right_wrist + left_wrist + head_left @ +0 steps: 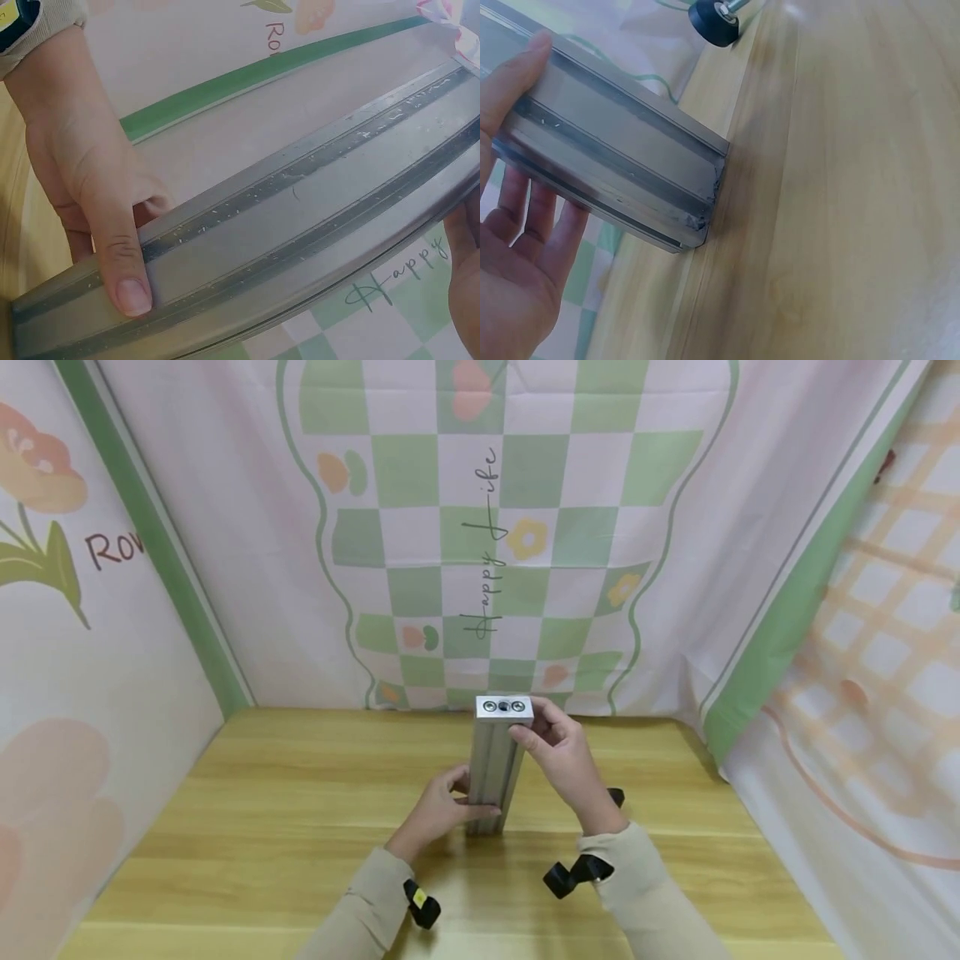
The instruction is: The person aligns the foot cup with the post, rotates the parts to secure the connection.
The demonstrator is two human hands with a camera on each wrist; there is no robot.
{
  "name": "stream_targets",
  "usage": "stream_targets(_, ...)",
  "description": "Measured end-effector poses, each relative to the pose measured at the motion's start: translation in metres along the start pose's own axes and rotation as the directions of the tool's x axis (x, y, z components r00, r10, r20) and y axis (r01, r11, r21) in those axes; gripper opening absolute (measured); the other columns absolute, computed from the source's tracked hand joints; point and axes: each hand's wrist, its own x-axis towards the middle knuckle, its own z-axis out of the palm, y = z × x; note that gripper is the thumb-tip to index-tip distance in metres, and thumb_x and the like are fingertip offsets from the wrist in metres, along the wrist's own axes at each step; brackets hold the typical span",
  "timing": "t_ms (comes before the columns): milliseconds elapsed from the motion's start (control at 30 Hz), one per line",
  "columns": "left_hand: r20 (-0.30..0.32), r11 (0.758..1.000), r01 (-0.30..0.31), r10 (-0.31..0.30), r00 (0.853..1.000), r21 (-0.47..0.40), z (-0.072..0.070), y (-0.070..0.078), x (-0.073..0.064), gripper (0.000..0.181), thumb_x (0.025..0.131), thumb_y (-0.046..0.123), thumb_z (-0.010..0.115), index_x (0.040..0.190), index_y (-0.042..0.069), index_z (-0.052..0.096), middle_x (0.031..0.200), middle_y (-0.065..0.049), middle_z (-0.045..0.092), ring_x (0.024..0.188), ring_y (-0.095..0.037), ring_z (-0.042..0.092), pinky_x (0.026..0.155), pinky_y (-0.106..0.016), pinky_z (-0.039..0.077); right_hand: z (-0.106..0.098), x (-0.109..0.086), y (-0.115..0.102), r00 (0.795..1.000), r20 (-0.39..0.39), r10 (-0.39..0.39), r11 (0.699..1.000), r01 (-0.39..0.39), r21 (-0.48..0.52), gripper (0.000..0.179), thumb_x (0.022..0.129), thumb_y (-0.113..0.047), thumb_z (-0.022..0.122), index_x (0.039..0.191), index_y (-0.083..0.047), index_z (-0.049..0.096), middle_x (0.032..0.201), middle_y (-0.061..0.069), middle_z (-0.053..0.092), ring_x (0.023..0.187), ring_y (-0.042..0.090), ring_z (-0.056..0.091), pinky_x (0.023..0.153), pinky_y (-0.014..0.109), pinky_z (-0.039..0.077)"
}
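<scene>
A silver aluminium profile (495,760) stands upright on the wooden table, with lengthwise grooves along its sides. Its top end (504,707) shows a row of round holes or screw heads. Low down, my left hand (442,806) grips the profile, thumb across the near face and fingers round the far side. My right hand (558,747) holds its upper right edge between thumb and fingers. In the left wrist view, the profile's lower end (697,202) meets the tabletop. A black round foot with a metal rod (714,21) lies right of the profile, mostly behind my right wrist in the head view.
The wood-grain table (300,860) reaches back to a curtain (480,543) with green checks and lettering. Printed cloths hang at the left (60,693) and right (862,735). Black wrist devices (423,906) are strapped over both beige sleeves.
</scene>
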Motion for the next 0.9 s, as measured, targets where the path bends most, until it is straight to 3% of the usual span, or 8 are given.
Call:
stream_targets(467,0.058,0.999,0.027,-0.026,0.998,-0.017,-0.002,-0.005,-0.001,0.061,0.078,0.035,0.088,0.131,0.023,0.063,0.115,0.004,0.067,0.106,-0.019,0.064,0.093,-0.038,0.054,0.004,-0.009,0.0,0.999,-0.014,-0.037,0.999,0.037,0.018,0.033,0.096,-0.006,0.067,0.127,0.002,0.057,0.106,0.009,0.062,0.082,0.014,0.054,0.065,0.02,0.047)
stream_targets(667,0.09,1.0,0.012,-0.011,0.996,-0.014,-0.006,-0.001,-0.003,0.054,0.081,0.033,0.086,0.128,0.022,0.063,0.115,0.002,0.066,0.111,-0.018,0.062,0.099,-0.039,0.051,0.003,-0.009,-0.001,0.999,0.006,-0.042,0.999,0.042,0.001,0.034,0.096,-0.003,0.067,0.128,0.003,0.057,0.101,0.009,0.06,0.078,0.014,0.05,0.061,0.021,0.044)
stream_targets(900,0.106,0.998,-0.039,0.045,0.993,-0.058,-0.013,0.003,-0.005,0.041,0.087,0.026,0.082,0.124,0.019,0.065,0.115,-0.001,0.066,0.112,-0.02,0.061,0.101,-0.036,0.05,-0.003,-0.001,-0.002,0.999,0.03,-0.018,0.997,0.02,-0.068,0.04,0.097,-0.007,0.067,0.134,-0.001,0.056,0.109,0.011,0.063,0.087,0.019,0.058,0.067,0.022,0.05)
